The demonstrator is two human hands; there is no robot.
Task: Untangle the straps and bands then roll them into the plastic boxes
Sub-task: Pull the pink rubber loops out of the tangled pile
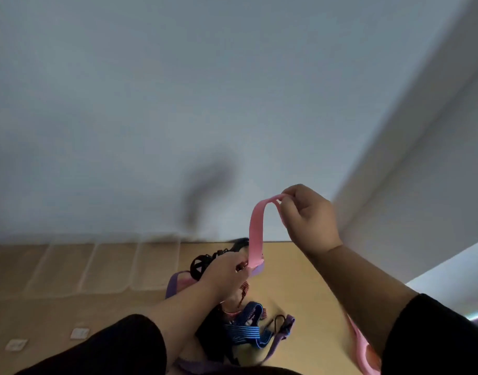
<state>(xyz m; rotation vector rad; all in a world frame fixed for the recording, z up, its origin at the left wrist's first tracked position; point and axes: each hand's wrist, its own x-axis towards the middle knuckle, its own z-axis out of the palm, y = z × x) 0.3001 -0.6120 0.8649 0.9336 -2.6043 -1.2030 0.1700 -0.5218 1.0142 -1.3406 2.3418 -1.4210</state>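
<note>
My right hand is raised above the table and pinches the top of a pink band, which loops up from the pile. My left hand grips the lower part of that pink band, together with a purple strap end, just above the tangle. The tangle lies on the wooden table between my forearms: blue striped straps, purple straps, black pieces and a red cord. Another length of pink band hangs below my right forearm. Several clear plastic boxes stand in a row at the table's back left, blurred.
The wooden table meets a pale wall at the back. Two small white tags lie on the table at the lower left. A white ledge or wall corner runs along the right side.
</note>
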